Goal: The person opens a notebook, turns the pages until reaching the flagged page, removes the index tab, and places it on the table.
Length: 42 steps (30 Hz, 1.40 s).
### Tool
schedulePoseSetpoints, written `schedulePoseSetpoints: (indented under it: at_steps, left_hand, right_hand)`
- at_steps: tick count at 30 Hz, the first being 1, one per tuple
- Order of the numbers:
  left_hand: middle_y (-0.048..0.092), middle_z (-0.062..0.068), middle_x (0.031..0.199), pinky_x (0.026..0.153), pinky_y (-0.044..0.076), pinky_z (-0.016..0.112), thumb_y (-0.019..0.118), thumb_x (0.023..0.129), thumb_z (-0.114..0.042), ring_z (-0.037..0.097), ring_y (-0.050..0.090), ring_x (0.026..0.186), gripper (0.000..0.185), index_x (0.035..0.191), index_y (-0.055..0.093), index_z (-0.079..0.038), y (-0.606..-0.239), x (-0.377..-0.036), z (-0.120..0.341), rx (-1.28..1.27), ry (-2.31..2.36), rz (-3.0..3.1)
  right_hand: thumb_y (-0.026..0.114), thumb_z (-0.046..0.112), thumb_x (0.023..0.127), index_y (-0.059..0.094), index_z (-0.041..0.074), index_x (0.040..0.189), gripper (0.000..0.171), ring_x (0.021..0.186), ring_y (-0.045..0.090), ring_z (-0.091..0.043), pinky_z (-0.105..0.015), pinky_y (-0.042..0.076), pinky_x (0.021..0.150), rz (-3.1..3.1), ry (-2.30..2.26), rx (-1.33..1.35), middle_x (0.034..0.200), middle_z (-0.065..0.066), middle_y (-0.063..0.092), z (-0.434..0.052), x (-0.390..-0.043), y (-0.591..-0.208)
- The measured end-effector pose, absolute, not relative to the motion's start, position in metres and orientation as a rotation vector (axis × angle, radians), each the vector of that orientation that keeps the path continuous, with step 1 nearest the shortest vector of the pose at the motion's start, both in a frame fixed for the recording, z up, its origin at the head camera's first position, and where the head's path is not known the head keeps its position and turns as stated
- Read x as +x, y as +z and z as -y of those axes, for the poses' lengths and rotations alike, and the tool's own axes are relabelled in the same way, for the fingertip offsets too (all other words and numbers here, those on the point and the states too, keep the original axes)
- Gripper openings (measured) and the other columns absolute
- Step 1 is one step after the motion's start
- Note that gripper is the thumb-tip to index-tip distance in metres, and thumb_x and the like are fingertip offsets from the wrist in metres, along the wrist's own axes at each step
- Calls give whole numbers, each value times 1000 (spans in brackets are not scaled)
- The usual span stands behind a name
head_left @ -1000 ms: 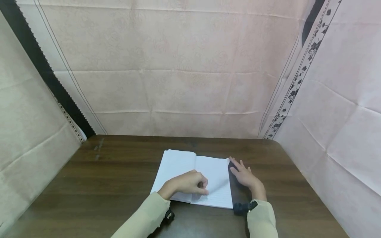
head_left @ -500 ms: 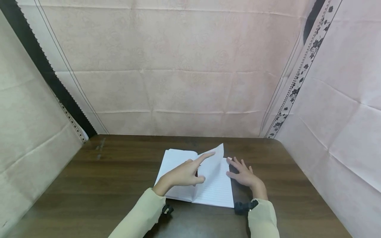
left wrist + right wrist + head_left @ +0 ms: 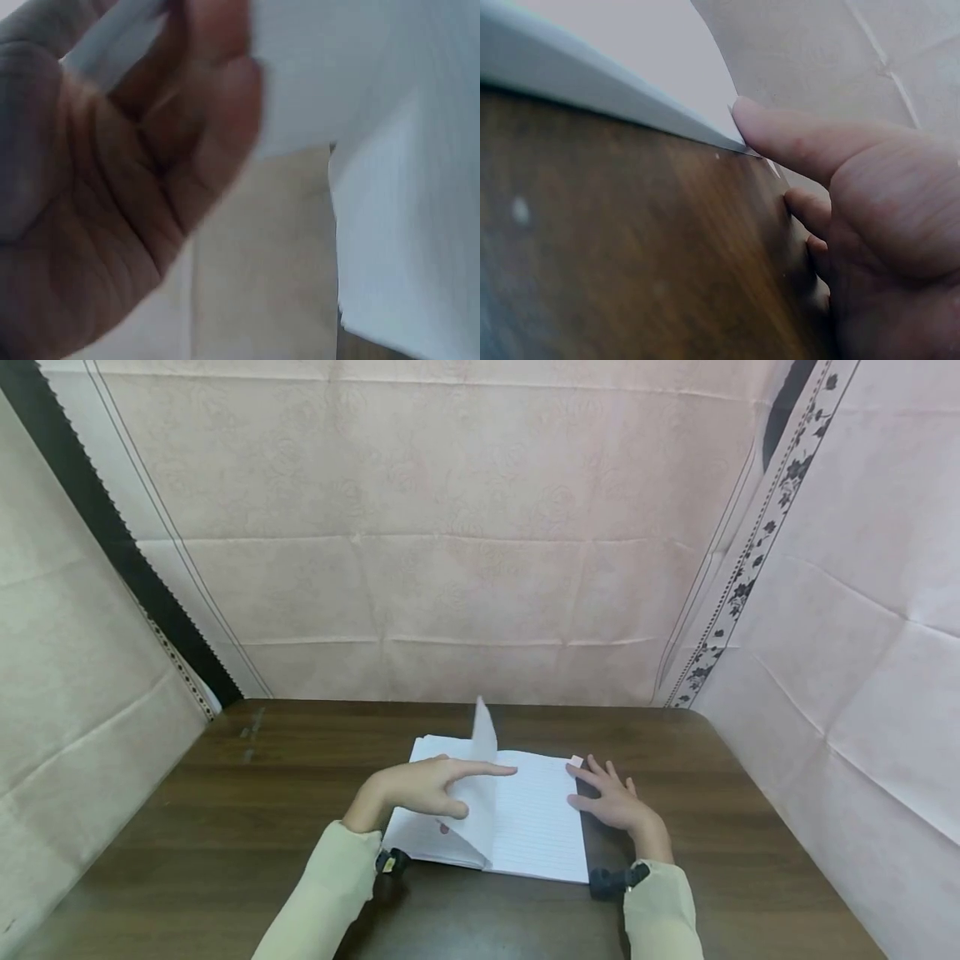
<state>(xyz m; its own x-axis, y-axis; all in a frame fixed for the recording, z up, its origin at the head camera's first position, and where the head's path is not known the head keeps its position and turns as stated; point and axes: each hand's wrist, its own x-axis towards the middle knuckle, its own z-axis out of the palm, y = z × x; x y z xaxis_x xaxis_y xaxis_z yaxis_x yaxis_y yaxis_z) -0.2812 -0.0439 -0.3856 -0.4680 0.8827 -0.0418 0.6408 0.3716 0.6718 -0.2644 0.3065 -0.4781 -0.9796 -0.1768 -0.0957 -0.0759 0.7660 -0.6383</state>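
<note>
An open notebook [image 3: 536,827] with lined white pages lies on the wooden table. One leaf [image 3: 483,731] stands raised near the spine, leaning left. My left hand [image 3: 423,787] is over the left side, its index finger stretched to the right across that leaf, the thumb held apart. In the left wrist view the lower fingers of the left hand [image 3: 142,180] are bent, with white paper behind them. My right hand [image 3: 617,802] is spread at the notebook's upper right edge. In the right wrist view a fingertip of the right hand [image 3: 885,202] touches the page corner.
The brown wooden table [image 3: 225,827] extends around the notebook. Pale cloth [image 3: 465,568] hangs behind it and on both sides. Dark wrist devices sit at both cuffs, the right one [image 3: 609,883] close to the notebook's lower right corner.
The left hand first lay over the right page, then lifted a leaf and swept it left past the spine, its index finger straightening. The right hand stays at the notebook's right edge.
</note>
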Motion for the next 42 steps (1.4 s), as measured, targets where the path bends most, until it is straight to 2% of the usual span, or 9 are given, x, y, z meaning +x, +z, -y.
schedulePoseSetpoints:
  at_steps: [2,7,13,20,24,27,36,39,42]
  left_hand:
    - [46,-9,143,61,46,25,63,85,1,9,43,55,84,153,37,-41,-385,-283,54,1268,761,-2272]
    - [49,3,136,55,48,30,68,86,4,10,39,52,81,148,46,-44,-385,-284,74,901,702,-2326]
    - [28,9,155,61,57,41,68,88,6,24,63,56,86,149,41,-49,-391,-287,91,632,879,-2127]
    - [26,9,157,65,58,40,71,90,-3,28,70,64,79,153,39,-40,-416,-305,109,694,907,-1947]
    - [50,12,140,59,57,37,73,89,-4,25,70,62,75,150,45,-38,-423,-307,110,621,869,-1994]
    - [69,18,105,52,53,31,75,87,-4,20,68,56,74,146,50,-42,-422,-305,107,535,811,-2081]
    - [56,7,59,44,33,22,78,86,-14,11,44,46,63,138,59,-43,-408,-296,102,334,701,-2207]
    - [49,3,63,46,29,23,80,85,-18,12,38,51,56,135,63,-40,-405,-295,101,358,656,-2261]
    - [56,4,93,48,32,24,80,85,-20,13,39,54,51,131,66,-38,-405,-295,98,437,626,-2292]
  right_hand:
    - [62,45,96,40,18,155,68,148,-7,-49,-70,-11,108,-2807,-1017,-203,164,-23,8,-305,-264,-478]
    - [63,44,96,40,17,155,69,148,-8,-49,-71,-11,108,-2801,-1020,-206,164,-23,8,-305,-264,-478]
    - [63,43,96,40,16,154,68,148,-7,-50,-71,-11,108,-2805,-1041,-226,164,-24,9,-307,-262,-478]
    - [63,44,95,40,16,154,69,147,-6,-51,-71,-11,108,-2803,-1025,-220,164,-23,9,-306,-259,-479]
    - [64,43,95,40,16,154,69,147,-7,-50,-71,-11,108,-2800,-1034,-219,164,-23,9,-306,-259,-478]
    - [63,44,95,40,16,155,70,147,-7,-50,-71,-11,108,-2807,-1034,-226,164,-23,9,-306,-261,-477]
    - [64,44,95,40,17,154,70,148,-8,-49,-70,-12,108,-2804,-1053,-224,164,-22,8,-307,-262,-478]
    - [64,44,95,41,17,154,69,148,-8,-49,-70,-12,108,-2806,-1058,-223,164,-23,8,-307,-262,-479]
    - [64,43,95,42,17,154,68,148,-7,-50,-70,-11,108,-2810,-1058,-223,164,-23,9,-307,-262,-479]
